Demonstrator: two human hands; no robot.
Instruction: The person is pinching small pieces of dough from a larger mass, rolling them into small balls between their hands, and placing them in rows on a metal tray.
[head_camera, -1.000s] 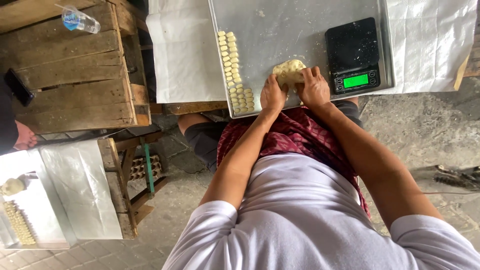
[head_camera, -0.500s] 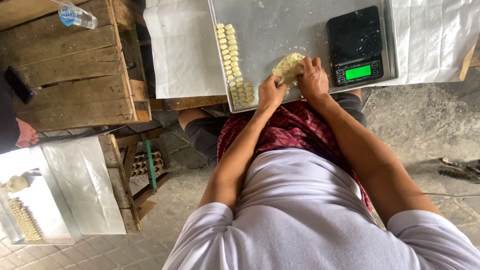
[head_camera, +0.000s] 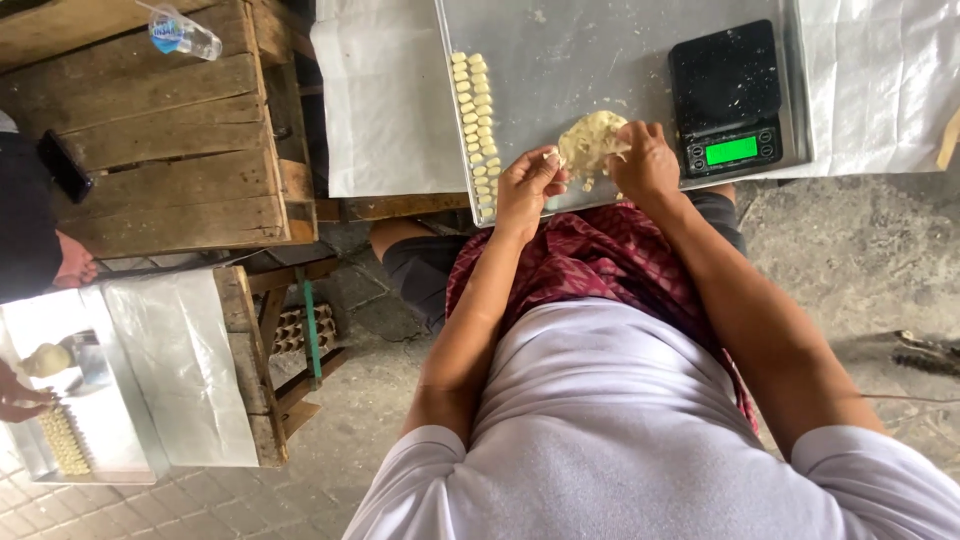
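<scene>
Pale dough lump (head_camera: 590, 140) between both hands' fingers (head_camera: 545, 162).

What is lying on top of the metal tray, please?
On the metal tray lie two rows of small dough pieces, a dough lump and a black scale. The right hand covers part of the lump; the left hand pinches beside it.

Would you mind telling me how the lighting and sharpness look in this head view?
Head view: soft, even daylight with no hard shadows; the metal tray shows a dull sheen, not glare; the scale screen glows green; the dough between left hand and right hand is sharp; the edges bend slightly.
</scene>
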